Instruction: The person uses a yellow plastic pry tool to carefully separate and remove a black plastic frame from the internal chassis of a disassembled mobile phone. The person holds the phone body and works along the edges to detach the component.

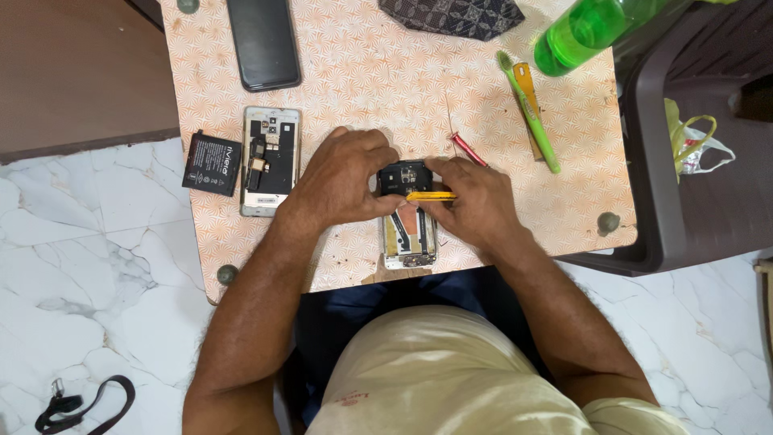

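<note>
Currently, the head view looks straight down on a small bench (362,72) with an orange-and-white patterned top; an opened phone (408,216) lies near its front edge, back cover off, dark upper board and pale lower frame exposed. The left hand (342,181) is curled over the phone's upper left edge, fingers closed against the frame and pinning it to the bench; the right hand (475,201) is closed in a pinch on a thin yellow pry tool (431,196), whose tip lies across the phone just below the dark board.

Handling judgement: the opened phone is light, flat and rigid at the frame, but fragile inside; thin ribbon cables and the board would likely tear or crack under leverage; the outer frame edges look like the safe place to hold, not the exposed interior.

Left of the hands lies a second opened phone shell (271,161); a loose black battery (212,164) rests just beside it at the bench edge; an intact dark phone (262,42) lies further back. Right of the hands sit a red-handled tool (467,150), a green toothbrush (528,112) and a green bottle (584,32); a dark patterned cloth (451,16) lies at the rear.
</note>
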